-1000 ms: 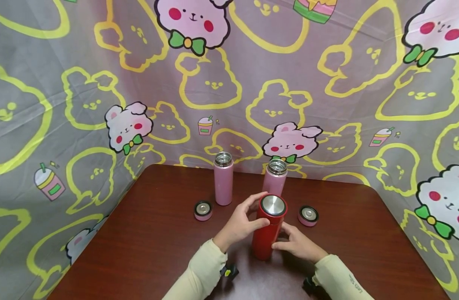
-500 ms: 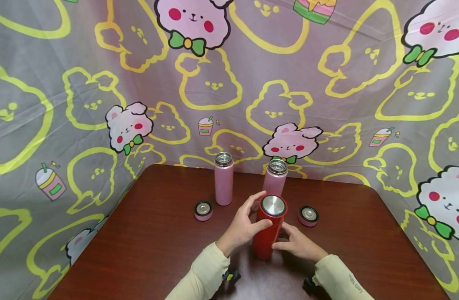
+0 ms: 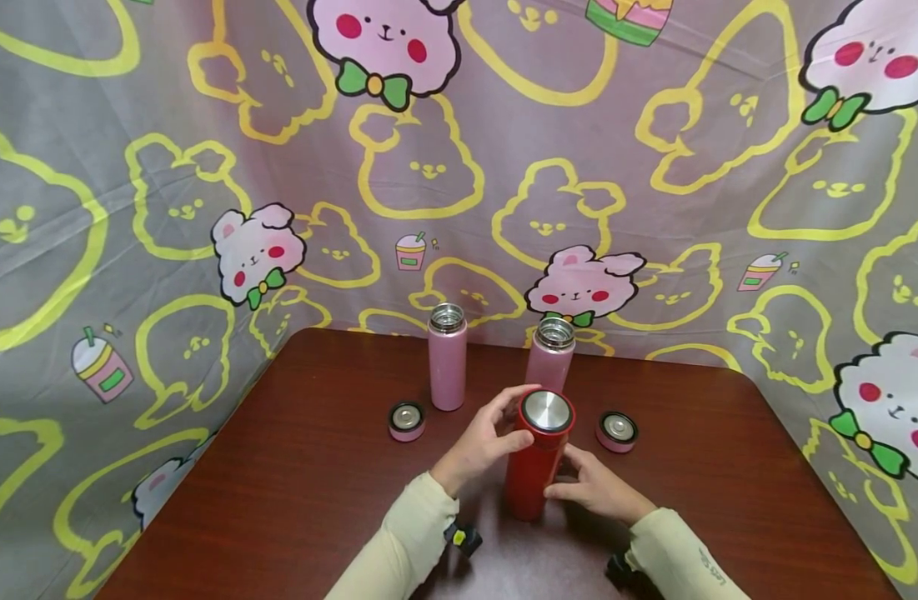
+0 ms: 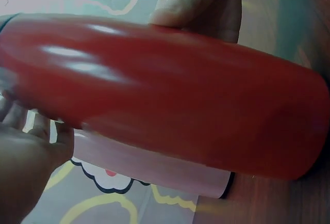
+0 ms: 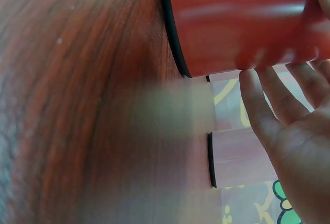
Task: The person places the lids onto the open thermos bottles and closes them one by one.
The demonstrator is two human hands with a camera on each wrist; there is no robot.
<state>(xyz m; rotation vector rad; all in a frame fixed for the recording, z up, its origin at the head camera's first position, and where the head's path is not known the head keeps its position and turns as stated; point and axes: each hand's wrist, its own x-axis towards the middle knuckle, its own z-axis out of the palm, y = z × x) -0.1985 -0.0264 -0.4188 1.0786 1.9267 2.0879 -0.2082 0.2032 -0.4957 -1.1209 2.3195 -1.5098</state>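
Note:
A red thermos [image 3: 529,483] with a silver-topped lid [image 3: 546,411] stands upright on the table. My left hand [image 3: 479,446] grips it at the lid, thumb at the near side and fingers reaching round the far side. Lower down, my right hand [image 3: 597,490] holds the body from the right. In the left wrist view the glossy red body [image 4: 170,95] crosses the picture, with the right hand [image 4: 198,2] against it at the top. The right wrist view has the fingers of my right hand [image 5: 301,136] along the thermos near its black base edge [image 5: 175,33].
Behind stand two uncapped pink bottles, one on the left [image 3: 447,371] and one [image 3: 550,367] partly hidden by the thermos. Their pink lids lie top-down, one at left [image 3: 407,423], one at right [image 3: 616,433]. A patterned cloth [image 3: 428,233] hangs round the table [image 3: 301,467].
The left hand shifts slightly about the lid; its thumb moves a little right, then back left and up. The right hand and the thermos stay in place.

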